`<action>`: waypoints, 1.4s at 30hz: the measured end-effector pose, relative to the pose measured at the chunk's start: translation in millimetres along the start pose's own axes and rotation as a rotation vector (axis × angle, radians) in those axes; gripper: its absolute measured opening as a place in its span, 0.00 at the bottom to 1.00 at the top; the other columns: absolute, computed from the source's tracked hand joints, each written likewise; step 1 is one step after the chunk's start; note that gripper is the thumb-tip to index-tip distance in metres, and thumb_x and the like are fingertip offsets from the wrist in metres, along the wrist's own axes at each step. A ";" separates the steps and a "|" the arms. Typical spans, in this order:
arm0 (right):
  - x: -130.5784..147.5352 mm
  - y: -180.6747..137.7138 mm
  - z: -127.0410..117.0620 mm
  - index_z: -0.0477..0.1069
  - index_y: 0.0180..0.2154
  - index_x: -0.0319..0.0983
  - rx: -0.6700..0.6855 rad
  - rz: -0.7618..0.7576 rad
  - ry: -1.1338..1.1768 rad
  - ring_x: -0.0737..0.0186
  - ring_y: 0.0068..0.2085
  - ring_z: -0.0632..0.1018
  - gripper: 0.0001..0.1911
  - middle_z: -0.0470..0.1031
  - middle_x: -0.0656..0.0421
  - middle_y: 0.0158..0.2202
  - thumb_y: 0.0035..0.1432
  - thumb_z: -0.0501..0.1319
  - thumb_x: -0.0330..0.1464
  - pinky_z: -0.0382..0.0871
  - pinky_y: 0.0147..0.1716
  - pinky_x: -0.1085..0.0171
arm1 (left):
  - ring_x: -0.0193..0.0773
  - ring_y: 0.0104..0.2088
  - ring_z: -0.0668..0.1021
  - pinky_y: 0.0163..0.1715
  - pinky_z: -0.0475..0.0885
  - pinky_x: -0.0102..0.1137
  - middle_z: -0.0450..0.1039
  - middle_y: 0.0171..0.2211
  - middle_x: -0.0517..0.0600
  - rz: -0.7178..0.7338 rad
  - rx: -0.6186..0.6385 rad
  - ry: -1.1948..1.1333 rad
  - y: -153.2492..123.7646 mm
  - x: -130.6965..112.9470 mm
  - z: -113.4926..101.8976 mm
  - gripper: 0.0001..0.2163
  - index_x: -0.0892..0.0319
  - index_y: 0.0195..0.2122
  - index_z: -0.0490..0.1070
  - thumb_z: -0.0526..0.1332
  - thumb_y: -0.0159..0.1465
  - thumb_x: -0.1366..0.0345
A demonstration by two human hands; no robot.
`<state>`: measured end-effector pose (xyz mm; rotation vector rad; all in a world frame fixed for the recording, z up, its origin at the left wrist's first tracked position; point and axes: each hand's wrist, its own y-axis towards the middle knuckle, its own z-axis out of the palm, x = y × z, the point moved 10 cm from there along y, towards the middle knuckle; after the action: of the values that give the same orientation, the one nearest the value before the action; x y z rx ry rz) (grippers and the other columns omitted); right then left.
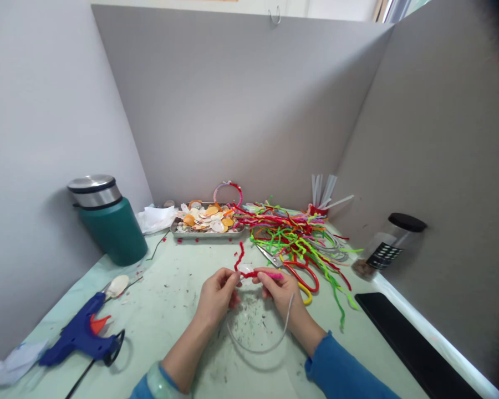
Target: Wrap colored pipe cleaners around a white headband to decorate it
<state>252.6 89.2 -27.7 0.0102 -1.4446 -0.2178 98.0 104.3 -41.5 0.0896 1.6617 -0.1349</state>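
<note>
Both of my hands meet over the middle of the pale green table [178, 310]. My left hand [217, 296] pinches a red pipe cleaner [240, 257] whose free end curls upward. My right hand [279, 288] is closed on a grey hoop [258, 343], on the part wrapped in pink and red fuzz [270, 275]. The bare part of the hoop curves down toward me, below my wrists. A small white shell [246, 269] shows between my fingertips.
A metal tray of shells [205, 220] stands at the back, a pile of coloured pipe cleaners [299, 235] to its right, with red and yellow scissors [301, 277]. A blue glue gun [83, 335] and green flask [108, 219] are left; a jar [388, 246] and a black slab [407, 343] right.
</note>
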 end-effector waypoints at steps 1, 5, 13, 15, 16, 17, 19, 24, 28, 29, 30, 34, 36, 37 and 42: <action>-1.6 0.6 -1.2 0.75 0.34 0.34 -0.008 0.001 0.000 0.71 0.17 0.67 0.15 0.76 0.56 0.25 0.49 0.63 0.39 0.59 0.17 0.70 | 0.31 0.15 0.69 0.15 0.64 0.23 0.67 0.15 0.44 0.036 -0.031 0.029 0.5 -2.7 -3.8 0.15 0.61 0.27 0.68 0.58 0.57 0.53; -7.8 2.3 -3.9 0.75 0.35 0.34 -0.015 0.007 0.012 0.71 0.17 0.66 0.15 0.76 0.56 0.25 0.50 0.62 0.39 0.59 0.16 0.70 | 0.35 0.27 0.76 0.21 0.69 0.24 0.74 0.30 0.51 0.249 -0.073 0.171 -2.2 -24.0 -8.9 0.09 0.60 0.31 0.74 0.59 0.57 0.60; -6.3 0.8 -2.4 0.74 0.37 0.34 0.015 -0.017 0.002 0.71 0.18 0.67 0.15 0.77 0.55 0.26 0.52 0.61 0.38 0.59 0.18 0.69 | 0.37 0.37 0.77 0.33 0.71 0.27 0.76 0.39 0.51 0.507 -0.068 0.360 -15.8 -50.5 -2.4 0.10 0.55 0.38 0.77 0.58 0.58 0.69; -4.2 0.0 -1.0 0.75 0.37 0.34 0.030 -0.023 0.008 0.70 0.19 0.67 0.14 0.76 0.55 0.26 0.52 0.61 0.38 0.60 0.18 0.69 | 0.37 0.38 0.77 0.36 0.71 0.29 0.76 0.39 0.51 0.508 -0.067 0.361 -15.6 -50.0 -2.6 0.10 0.55 0.38 0.77 0.58 0.58 0.70; -2.9 -0.3 -0.1 0.75 0.37 0.34 0.038 -0.026 0.010 0.70 0.19 0.67 0.14 0.76 0.55 0.26 0.52 0.61 0.38 0.60 0.18 0.69 | 0.38 0.38 0.77 0.37 0.71 0.30 0.76 0.39 0.51 0.500 -0.065 0.357 -15.1 -49.5 -2.7 0.10 0.55 0.39 0.77 0.58 0.57 0.70; -1.6 -0.7 0.7 0.75 0.37 0.34 0.046 -0.027 0.012 0.70 0.19 0.67 0.14 0.76 0.55 0.26 0.52 0.61 0.38 0.61 0.19 0.69 | 0.38 0.38 0.77 0.38 0.71 0.30 0.76 0.39 0.52 0.490 -0.062 0.350 -14.5 -49.0 -2.6 0.10 0.55 0.39 0.77 0.59 0.57 0.70; 1.1 -1.4 1.9 0.75 0.37 0.35 0.056 -0.031 0.016 0.70 0.19 0.68 0.14 0.76 0.56 0.26 0.52 0.61 0.38 0.61 0.19 0.68 | 0.39 0.38 0.77 0.38 0.71 0.31 0.76 0.39 0.52 0.466 -0.047 0.329 -13.3 -48.5 -1.6 0.10 0.55 0.38 0.77 0.59 0.57 0.69; 4.8 -3.2 4.7 0.76 0.36 0.36 0.082 -0.031 0.014 0.68 0.19 0.68 0.13 0.74 0.59 0.21 0.52 0.61 0.37 0.62 0.20 0.68 | 0.40 0.36 0.77 0.38 0.69 0.31 0.77 0.35 0.52 0.401 -0.024 0.243 -10.8 -46.8 -0.6 0.08 0.55 0.34 0.78 0.60 0.55 0.69; 6.4 -4.3 5.7 0.77 0.35 0.37 0.090 -0.032 0.016 0.68 0.19 0.68 0.11 0.72 0.61 0.19 0.51 0.62 0.36 0.63 0.21 0.68 | 0.39 0.34 0.76 0.36 0.69 0.30 0.77 0.33 0.52 0.364 0.005 0.226 -8.7 -43.7 1.6 0.08 0.56 0.33 0.78 0.60 0.55 0.68; 7.2 -4.5 6.3 0.77 0.35 0.37 0.093 -0.036 0.016 0.68 0.19 0.68 0.11 0.73 0.60 0.19 0.50 0.62 0.36 0.63 0.21 0.68 | 0.39 0.33 0.76 0.35 0.68 0.30 0.76 0.33 0.52 0.362 0.007 0.229 -8.4 -43.3 1.8 0.08 0.57 0.33 0.78 0.60 0.55 0.68; 7.7 -4.6 7.0 0.77 0.34 0.36 0.098 -0.038 0.016 0.68 0.19 0.69 0.11 0.73 0.60 0.20 0.50 0.62 0.36 0.63 0.21 0.68 | 0.39 0.33 0.76 0.35 0.68 0.29 0.76 0.32 0.52 0.360 0.007 0.232 -8.1 -43.1 1.9 0.08 0.57 0.33 0.78 0.60 0.56 0.68; 7.0 -5.5 11.7 0.76 0.35 0.37 0.124 -0.033 0.038 0.69 0.20 0.69 0.12 0.75 0.58 0.23 0.50 0.63 0.37 0.64 0.21 0.68 | 0.36 0.31 0.74 0.32 0.67 0.28 0.75 0.31 0.51 0.357 -0.018 0.213 -7.4 -41.6 -1.0 0.07 0.57 0.31 0.78 0.60 0.56 0.66; 5.4 -6.6 14.8 0.75 0.40 0.38 0.142 -0.029 0.061 0.68 0.21 0.70 0.15 0.77 0.57 0.28 0.49 0.63 0.37 0.65 0.23 0.68 | 0.33 0.26 0.73 0.26 0.66 0.26 0.74 0.31 0.51 0.330 -0.049 0.160 -6.1 -38.4 -5.5 0.07 0.58 0.30 0.78 0.60 0.56 0.64; 4.9 -7.3 16.5 0.74 0.42 0.39 0.153 -0.032 0.068 0.68 0.23 0.71 0.16 0.77 0.57 0.30 0.49 0.64 0.37 0.66 0.23 0.67 | 0.31 0.23 0.71 0.22 0.64 0.25 0.74 0.31 0.51 0.307 -0.066 0.123 -5.1 -36.0 -8.2 0.08 0.59 0.29 0.77 0.60 0.56 0.63; 5.2 -10.9 20.7 0.75 0.34 0.38 0.194 -0.076 -0.118 0.66 0.24 0.71 0.12 0.76 0.57 0.30 0.54 0.60 0.39 0.65 0.24 0.68 | 0.26 0.13 0.61 0.14 0.54 0.24 0.66 0.15 0.43 0.110 -0.123 -0.060 0.8 -15.3 -18.2 0.13 0.62 0.31 0.74 0.62 0.53 0.57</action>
<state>231.3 80.3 -21.4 0.2134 -1.5797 -0.1415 81.6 108.0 -24.6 0.0822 1.5974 0.0476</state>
